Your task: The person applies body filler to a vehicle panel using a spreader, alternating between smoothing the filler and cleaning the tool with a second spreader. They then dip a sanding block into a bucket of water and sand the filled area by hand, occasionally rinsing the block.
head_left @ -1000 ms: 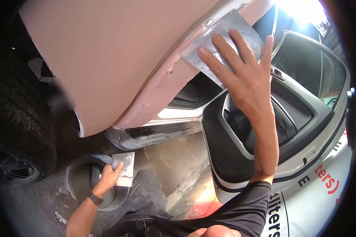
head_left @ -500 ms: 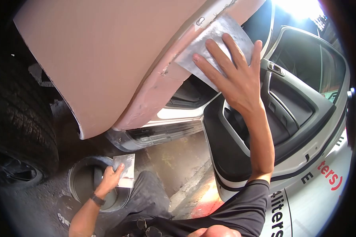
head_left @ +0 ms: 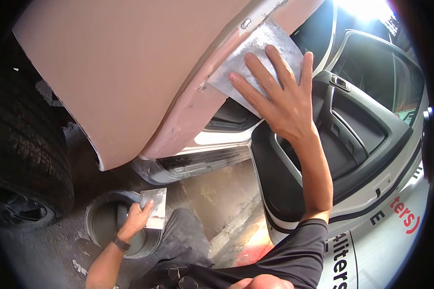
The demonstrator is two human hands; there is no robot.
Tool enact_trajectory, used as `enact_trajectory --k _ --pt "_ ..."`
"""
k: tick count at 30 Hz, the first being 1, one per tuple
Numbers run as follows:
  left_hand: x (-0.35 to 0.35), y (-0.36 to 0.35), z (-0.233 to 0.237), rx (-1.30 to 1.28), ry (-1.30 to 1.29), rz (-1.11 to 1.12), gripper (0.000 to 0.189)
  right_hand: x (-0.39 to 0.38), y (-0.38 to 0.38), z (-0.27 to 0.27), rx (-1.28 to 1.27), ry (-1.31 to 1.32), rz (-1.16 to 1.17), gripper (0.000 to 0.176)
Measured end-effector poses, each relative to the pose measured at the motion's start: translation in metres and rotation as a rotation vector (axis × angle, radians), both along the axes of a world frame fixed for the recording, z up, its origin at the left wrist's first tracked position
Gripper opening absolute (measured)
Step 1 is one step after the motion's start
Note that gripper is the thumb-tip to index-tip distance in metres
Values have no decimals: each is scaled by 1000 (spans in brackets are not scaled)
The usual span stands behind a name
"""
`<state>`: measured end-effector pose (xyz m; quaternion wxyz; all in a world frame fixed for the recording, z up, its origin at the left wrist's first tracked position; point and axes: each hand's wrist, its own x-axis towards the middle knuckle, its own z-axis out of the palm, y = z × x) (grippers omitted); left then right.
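My right hand (head_left: pixel 282 94) lies with fingers spread on a thin grey sheet (head_left: pixel 270 41), which rests along the edge of a pinkish-tan car panel (head_left: pixel 115 72). The sheet has a smudged, shiny face and overhangs the panel edge toward the door opening. Scuffed pale and dark spots show along that edge. Low on the left, my left hand (head_left: pixel 136 217) is closed around a flat rectangular grey-and-white piece (head_left: pixel 154 207), thumb on top. That hand is over the rim of a round bucket (head_left: pixel 89 219) holding greyish liquid.
A dark tyre (head_left: pixel 29 135) stands at the left. On the right is an open car door (head_left: pixel 318 159) with black trim, above a white printed sheet (head_left: pixel 371 255). A side step (head_left: pixel 193 166) runs below the door opening. My knee (head_left: pixel 181 236) is beside the bucket.
My right hand and the grey sheet have slid slightly down and left along the panel edge. My left hand keeps its hold over the bucket; the view has shifted a little.
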<state>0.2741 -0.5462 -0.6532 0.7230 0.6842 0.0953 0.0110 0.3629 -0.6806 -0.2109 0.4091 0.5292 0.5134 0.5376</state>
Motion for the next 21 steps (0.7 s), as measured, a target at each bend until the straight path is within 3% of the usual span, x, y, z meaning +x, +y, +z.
enact_trajectory --k 2,7,10,13,14,21 --pt "6 -3 -18 -29 -1 -13 62 9 3 3 12 19 32 43" --pt "1 -2 -7 -30 -26 -2 61 27 -13 -1 46 74 43 40" --pt "6 -5 -22 -69 -63 -10 60 -5 -17 0 7 4 -167 38" --pt "7 -8 -26 -98 -74 -24 60 -24 -2 1 22 24 -117 41" --pt "6 -7 -23 -105 -73 -30 60 -26 8 5 -10 0 -63 34" --pt "7 -9 -28 -15 -64 -32 67 -26 36 16 -55 -67 -89 31"
